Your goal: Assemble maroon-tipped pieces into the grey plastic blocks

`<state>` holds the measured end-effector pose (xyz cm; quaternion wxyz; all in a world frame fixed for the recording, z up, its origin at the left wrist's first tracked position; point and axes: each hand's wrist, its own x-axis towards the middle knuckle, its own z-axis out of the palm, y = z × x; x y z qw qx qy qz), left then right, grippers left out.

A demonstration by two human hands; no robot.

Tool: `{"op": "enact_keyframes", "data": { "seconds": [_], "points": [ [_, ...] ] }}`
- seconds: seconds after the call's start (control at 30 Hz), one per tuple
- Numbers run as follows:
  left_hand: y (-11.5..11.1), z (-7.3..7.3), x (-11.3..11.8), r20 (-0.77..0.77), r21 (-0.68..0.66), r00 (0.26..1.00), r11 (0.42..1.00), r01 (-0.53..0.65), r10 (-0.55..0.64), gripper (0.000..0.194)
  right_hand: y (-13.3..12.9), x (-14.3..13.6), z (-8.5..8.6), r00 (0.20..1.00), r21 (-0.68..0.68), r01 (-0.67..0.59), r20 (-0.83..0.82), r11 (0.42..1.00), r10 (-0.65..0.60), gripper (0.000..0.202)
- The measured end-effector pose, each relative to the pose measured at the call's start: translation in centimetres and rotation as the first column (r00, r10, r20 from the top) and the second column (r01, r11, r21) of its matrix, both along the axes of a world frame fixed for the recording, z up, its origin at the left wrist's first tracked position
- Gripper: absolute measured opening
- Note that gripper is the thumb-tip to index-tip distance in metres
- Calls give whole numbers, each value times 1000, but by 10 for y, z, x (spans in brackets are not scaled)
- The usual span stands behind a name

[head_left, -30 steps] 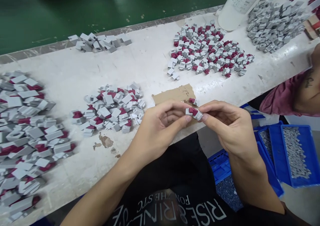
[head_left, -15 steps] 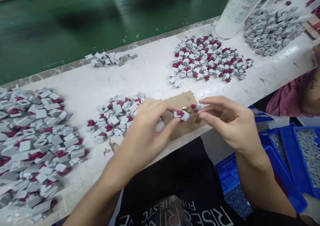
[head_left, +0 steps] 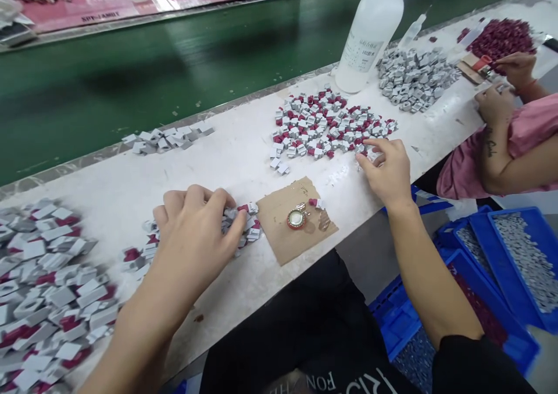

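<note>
My left hand [head_left: 196,237] reaches over a small pile of grey and dark red parts [head_left: 250,225]; its fingers are bent and apart, and the pile is partly hidden beneath it. At the right edge of a larger pile of joined grey and red parts [head_left: 305,124], my right hand [head_left: 386,167] has thumb and forefinger near each other; whether a piece is between them is unclear. Between the hands lies a piece of brown cardboard [head_left: 279,240], bearing a small round dish with a beaded rim [head_left: 296,219] and one grey and red part [head_left: 316,203].
A white bottle [head_left: 368,39] stands behind the piles. Loose grey parts [head_left: 416,77] lie at the back right, near a person's hands [head_left: 497,100]. A big pile [head_left: 52,289] covers the left. Blue bins [head_left: 523,266] are low on the right.
My hands have moved apart, the left to the small pile, the right to the larger pile's edge. The grey and red part between my left fingertips no longer shows there. The view has shifted.
</note>
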<state>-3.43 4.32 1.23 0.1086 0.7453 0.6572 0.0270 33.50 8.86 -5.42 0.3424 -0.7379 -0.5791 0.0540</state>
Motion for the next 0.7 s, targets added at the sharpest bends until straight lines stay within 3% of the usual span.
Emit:
{"op": "enact_keyframes", "data": {
  "seconds": [0.17,0.27,0.4,0.7],
  "points": [
    [18,14,-8,-79,-73,996,996,-47,41,43,-1,-11,7,999,-109,13,32,994,-10,20],
    [43,21,-26,-125,-68,986,991,-119,110,54,-12,-13,12,999,-206,43,1,978,-44,26],
    [78,22,-52,-174,-33,965,978,-204,196,68,-34,-17,16,998,-235,-24,-61,972,10,31],
    [125,17,-54,-130,49,983,991,-127,133,51,-70,-10,19,913,-203,-135,-405,970,43,41]
  ]
}}
